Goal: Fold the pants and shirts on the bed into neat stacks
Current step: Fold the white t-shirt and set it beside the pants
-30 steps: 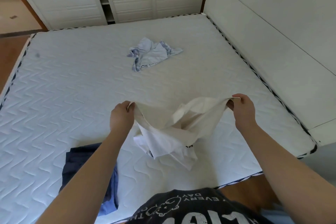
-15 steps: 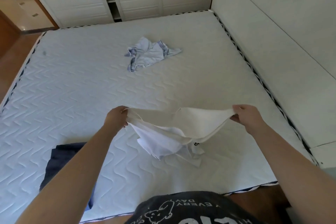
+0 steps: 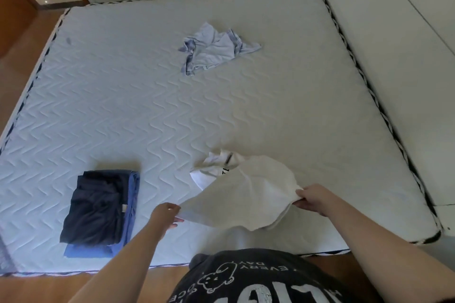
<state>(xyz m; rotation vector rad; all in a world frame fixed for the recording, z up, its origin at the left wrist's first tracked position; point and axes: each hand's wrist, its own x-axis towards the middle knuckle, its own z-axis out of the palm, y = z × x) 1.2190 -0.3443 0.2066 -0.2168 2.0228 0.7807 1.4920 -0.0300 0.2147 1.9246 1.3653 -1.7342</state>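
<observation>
1. My left hand (image 3: 165, 214) pinches the near left corner of the white shirt (image 3: 242, 194): thumb and fingers (image 3: 177, 219) clamped on the cloth edge.
2. My right hand (image 3: 311, 198) grips the opposite corner, fingers curled round a bunched fold. Held apart like this, the hem stretches between the two grips, which I judge is meant to let the shirt spread flat.
3. The shirt's far end, with a bit of dark print, rests crumpled on the bed (image 3: 123, 106); the near part hangs just above the mattress. Not yet folded.
4. To my left, near the bed's edge, sits the folded stack (image 3: 98, 209): a dark navy piece on top of a blue one, edges roughly squared. Probably where finished items collect.
5. Well apart, towards the far middle of the bed, a pale blue garment (image 3: 214, 48) lies rumpled, untouched.
6. No containers in view; everything sits straight on the mattress.
</observation>
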